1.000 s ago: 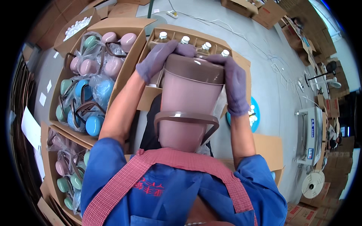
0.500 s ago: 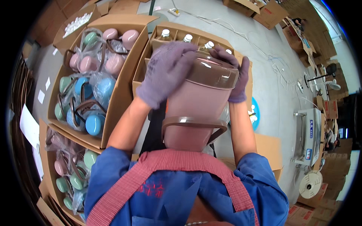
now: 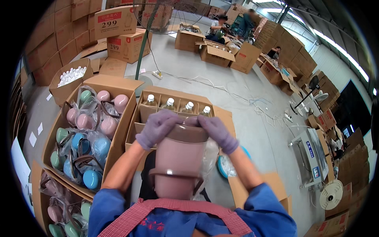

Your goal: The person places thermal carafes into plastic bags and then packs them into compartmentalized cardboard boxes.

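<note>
A dusky pink thermos jug (image 3: 179, 156) is in front of my chest, its brown collar (image 3: 187, 133) on the far side and a brown carrying handle (image 3: 173, 175) across its lower part. In a purple knitted glove, my left hand (image 3: 160, 125) has its fingers curled over the collar's left edge. My right hand (image 3: 217, 133), gloved alike, closes on the collar's right edge. Both hands hide most of the jug's top. Just beyond stands a divided carton (image 3: 136, 127) of glass bottles with white caps (image 3: 169, 103).
On the left, a carton (image 3: 118, 152) holds pink, green and blue jugs in clear plastic. Another jug carton (image 3: 37, 185) sits nearer. White caps fill a box (image 3: 73, 77) behind. To the right are a blue basin (image 3: 222, 166) and a platform scale (image 3: 310, 154). Cables (image 3: 233, 93) cross the floor; people work farther off.
My view has tipped up, bringing more of the room into sight. Both hands stay at the jug's collar; my fingers now curl over its edge, where the left hand lay flatter before.
</note>
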A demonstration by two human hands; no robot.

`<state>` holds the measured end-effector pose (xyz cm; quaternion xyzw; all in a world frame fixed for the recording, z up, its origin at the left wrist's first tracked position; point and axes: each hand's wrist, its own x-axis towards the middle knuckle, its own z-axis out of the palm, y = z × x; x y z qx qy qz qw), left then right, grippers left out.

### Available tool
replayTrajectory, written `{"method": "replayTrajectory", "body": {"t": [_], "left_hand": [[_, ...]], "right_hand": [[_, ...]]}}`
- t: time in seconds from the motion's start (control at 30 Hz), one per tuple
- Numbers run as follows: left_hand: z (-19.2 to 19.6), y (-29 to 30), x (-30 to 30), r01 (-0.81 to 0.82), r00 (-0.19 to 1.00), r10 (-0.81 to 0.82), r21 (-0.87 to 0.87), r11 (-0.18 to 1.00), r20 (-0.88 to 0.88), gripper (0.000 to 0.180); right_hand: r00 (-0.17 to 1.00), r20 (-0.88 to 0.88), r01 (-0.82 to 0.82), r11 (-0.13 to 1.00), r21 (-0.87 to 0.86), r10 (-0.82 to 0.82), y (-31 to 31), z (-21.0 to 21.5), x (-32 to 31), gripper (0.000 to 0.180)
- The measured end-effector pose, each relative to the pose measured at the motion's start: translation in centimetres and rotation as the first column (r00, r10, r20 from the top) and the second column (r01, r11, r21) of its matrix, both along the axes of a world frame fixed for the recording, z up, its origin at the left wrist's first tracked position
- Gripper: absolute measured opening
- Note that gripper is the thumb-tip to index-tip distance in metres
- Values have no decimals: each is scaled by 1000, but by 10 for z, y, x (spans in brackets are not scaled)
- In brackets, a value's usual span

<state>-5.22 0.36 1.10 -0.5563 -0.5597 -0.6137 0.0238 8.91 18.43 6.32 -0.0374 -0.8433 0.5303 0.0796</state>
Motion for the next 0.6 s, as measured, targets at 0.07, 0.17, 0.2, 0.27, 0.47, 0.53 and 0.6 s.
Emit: {"method": "replayTrajectory", "body": {"t": [0.07, 0.17, 0.2, 0.27, 0.47, 0.53, 0.6], "left_hand": [[20, 13, 48, -83, 987, 90, 50, 995, -135, 15], [64, 6, 116, -95, 899, 161, 177, 980, -407, 16], [68, -1, 134, -99, 885, 168, 177, 979, -433, 17], [76, -18, 161, -52, 887, 139, 205, 977, -440, 19], [69, -48, 194, 71, 889, 76, 300, 951, -451, 25], [69, -45, 193, 69, 894, 73, 297, 952, -442, 29], [68, -38, 195, 49, 872, 103, 295, 954, -478, 24]], "right_hand": [[952, 127, -271, 960, -63, 277, 39, 20, 22, 37], [920, 167, -375, 674, 637, 355, 17, 77, 61, 33], [879, 172, -406, 508, 760, 445, 9, 91, 73, 35], [772, 215, -361, 135, 923, 598, 1, 111, 94, 40], [562, 294, -318, -126, 940, 773, -39, 132, 120, 40], [650, 375, -443, -72, 894, 661, -52, 140, 120, 35], [651, 564, -559, -182, 809, 508, -54, 142, 120, 33]]}}
